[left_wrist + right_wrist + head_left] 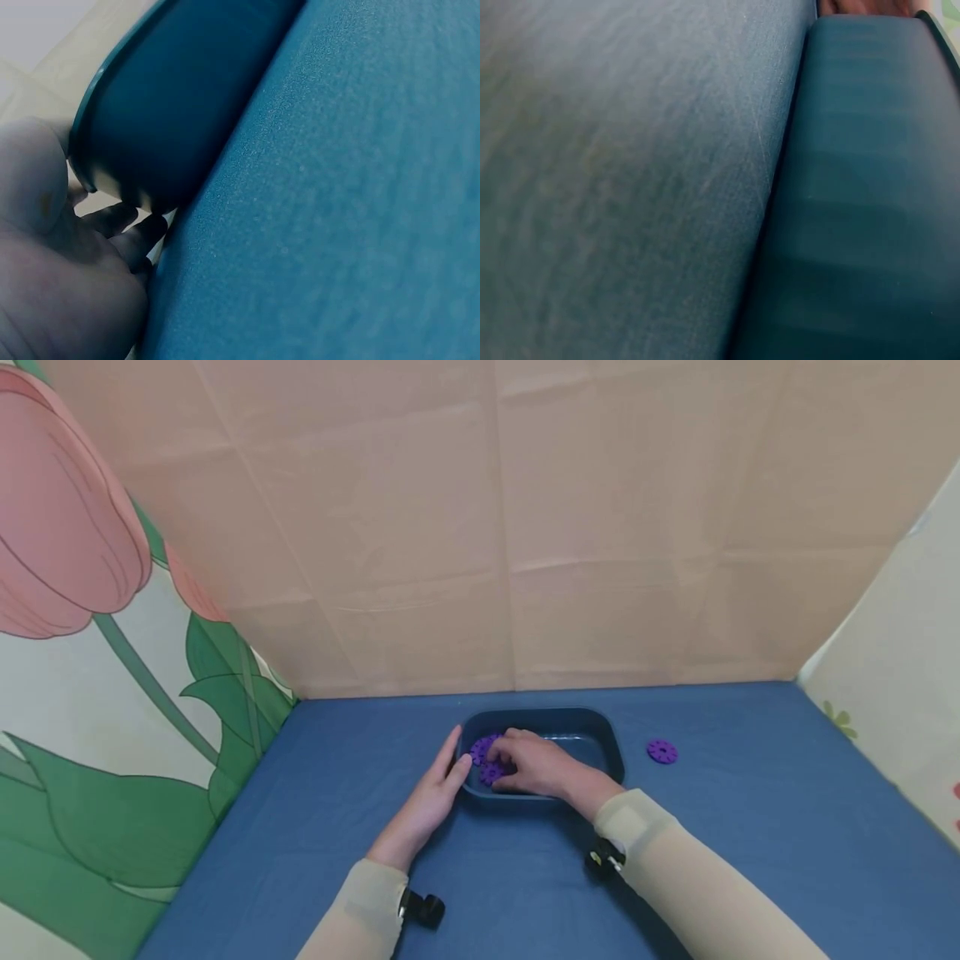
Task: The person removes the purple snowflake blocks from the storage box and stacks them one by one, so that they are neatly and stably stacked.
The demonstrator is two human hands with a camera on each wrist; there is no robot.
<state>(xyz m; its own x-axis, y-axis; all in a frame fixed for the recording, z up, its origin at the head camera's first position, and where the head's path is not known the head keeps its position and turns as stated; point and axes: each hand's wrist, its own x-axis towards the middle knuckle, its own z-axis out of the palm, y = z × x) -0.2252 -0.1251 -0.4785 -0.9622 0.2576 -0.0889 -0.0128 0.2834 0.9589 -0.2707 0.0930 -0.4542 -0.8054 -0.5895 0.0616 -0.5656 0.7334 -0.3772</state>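
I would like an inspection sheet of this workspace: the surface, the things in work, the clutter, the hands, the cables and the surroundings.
Surface: blue table, fabric-like close up.
Job's things: purple discs in the left end of the dark blue tray; a lone disc lies right of it.
Clutter: nothing seen.
Hands: left hand touches the tray's left end; right hand reaches inside, grip unclear.
Cables: nothing seen.
Surroundings: creased beige sheet behind; flower-patterned wall at left.
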